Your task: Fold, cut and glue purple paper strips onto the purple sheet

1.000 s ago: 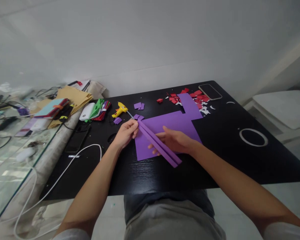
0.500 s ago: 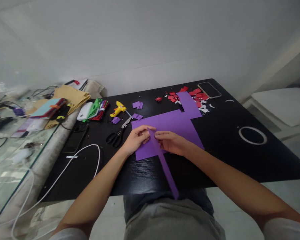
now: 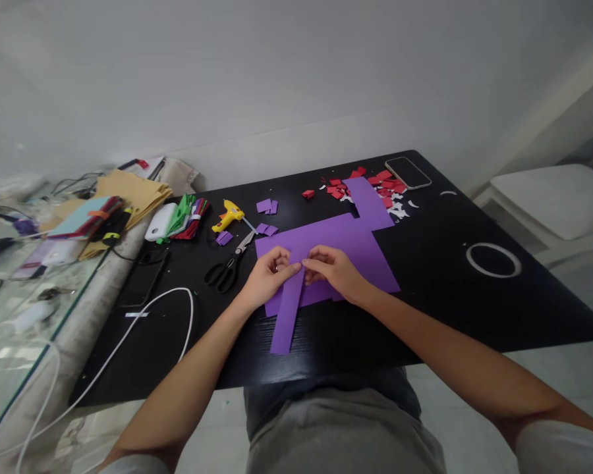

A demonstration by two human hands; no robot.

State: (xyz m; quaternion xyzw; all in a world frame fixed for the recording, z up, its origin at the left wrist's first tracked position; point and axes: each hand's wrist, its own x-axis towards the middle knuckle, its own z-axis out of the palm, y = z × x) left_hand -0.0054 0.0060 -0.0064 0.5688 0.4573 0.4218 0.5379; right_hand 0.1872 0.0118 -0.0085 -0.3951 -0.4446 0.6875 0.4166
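A long purple paper strip [image 3: 287, 316] is pinched near its upper end between both hands, its free end hanging toward me over the black table. My left hand [image 3: 269, 275] closes thumb and fingers on the strip's left edge. From the other side, my right hand [image 3: 333, 268] pinches its right edge, thumb close to the left thumb. Beneath the hands lies a large purple sheet [image 3: 366, 253]. Another purple piece [image 3: 370, 201] overlaps its far right corner. Black-handled scissors [image 3: 227, 268] rest left of the sheet, blades pointing away from me.
A yellow glue gun [image 3: 228, 214] and small purple paper pieces [image 3: 267, 207] lie beyond the scissors. Red paper scraps [image 3: 388, 187] and a phone [image 3: 408, 173] are at the far right, a tape ring [image 3: 493, 261] nearer. A white cable [image 3: 190, 309] loops across the left side.
The strip has turned from edge-on to showing its flat face, and its free end has swung to the left. Both hands still grip its upper end.
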